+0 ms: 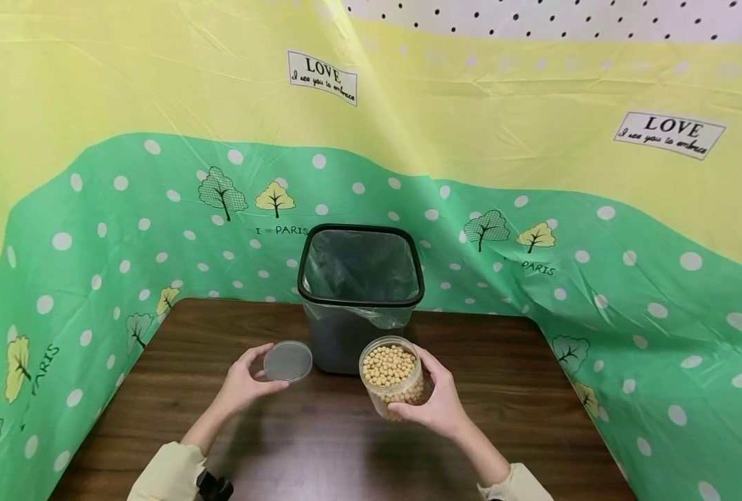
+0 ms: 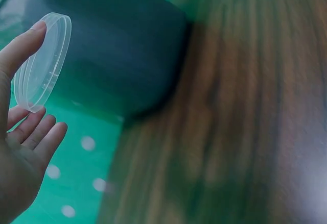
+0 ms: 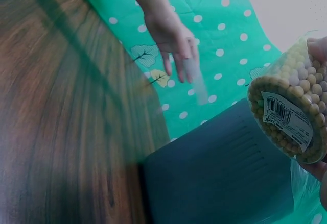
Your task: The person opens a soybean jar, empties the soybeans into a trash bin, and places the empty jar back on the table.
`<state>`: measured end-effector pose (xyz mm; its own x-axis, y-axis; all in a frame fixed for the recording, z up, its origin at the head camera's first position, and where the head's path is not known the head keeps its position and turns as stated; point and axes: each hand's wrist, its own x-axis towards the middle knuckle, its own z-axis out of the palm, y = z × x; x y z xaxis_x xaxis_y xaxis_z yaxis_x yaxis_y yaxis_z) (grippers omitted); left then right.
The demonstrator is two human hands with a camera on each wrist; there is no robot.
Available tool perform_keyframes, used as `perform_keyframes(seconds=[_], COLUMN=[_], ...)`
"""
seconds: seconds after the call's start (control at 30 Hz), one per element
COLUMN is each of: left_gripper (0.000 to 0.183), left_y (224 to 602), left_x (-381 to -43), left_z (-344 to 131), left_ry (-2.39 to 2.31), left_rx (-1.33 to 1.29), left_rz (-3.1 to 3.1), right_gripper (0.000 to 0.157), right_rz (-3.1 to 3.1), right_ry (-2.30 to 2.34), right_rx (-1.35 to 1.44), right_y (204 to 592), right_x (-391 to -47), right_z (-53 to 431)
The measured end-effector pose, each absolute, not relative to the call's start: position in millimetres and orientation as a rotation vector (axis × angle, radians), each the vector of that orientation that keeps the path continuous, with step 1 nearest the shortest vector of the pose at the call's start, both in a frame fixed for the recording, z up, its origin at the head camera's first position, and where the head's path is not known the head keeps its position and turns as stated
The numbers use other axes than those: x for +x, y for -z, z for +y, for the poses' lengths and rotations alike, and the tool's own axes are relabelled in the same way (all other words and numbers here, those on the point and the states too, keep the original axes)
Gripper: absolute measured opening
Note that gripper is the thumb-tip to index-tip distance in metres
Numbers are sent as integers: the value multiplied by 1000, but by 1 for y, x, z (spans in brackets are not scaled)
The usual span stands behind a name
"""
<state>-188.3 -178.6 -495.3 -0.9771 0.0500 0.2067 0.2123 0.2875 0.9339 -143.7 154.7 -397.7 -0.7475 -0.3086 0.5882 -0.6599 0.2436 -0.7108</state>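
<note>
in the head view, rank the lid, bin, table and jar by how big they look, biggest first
1. Table
2. Grey bin
3. Jar of round, pale yellow pieces
4. Clear lid

These are apparent sizes in that view only.

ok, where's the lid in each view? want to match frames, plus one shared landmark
Head: below centre, left of the midline, held in the left hand; lid face visible.
Left wrist: upper left, tilted near edge-on.
Right wrist: just above and right of centre, blurred, near edge-on.
Shared landmark: the dark bin, in all three.
</note>
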Motion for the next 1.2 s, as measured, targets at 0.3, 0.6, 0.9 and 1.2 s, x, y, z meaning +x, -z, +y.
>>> perform_keyframes(seconds=[0.3, 0.6, 0.9, 1.2], left_gripper=[80, 82, 83, 82], left_y=[536, 568, 584, 589], left_x=[-191, -188, -185, -182], left_z=[-184, -184, -185, -187], left_ry=[1705, 1358, 1286, 1079], left_rx=[-118, -96, -156, -271], left_rz=[-2573, -2761, -2779, -2770], right_gripper=[78, 79, 83, 82], right_rz=[-2215, -2209, -2180, -2193], right_ry=[-1515, -1544, -1606, -1598], right_rx=[856, 837, 807, 762], right_y=[402, 419, 439, 439], right_x=[-142, -147, -155, -156], right_z=[157, 164, 171, 171])
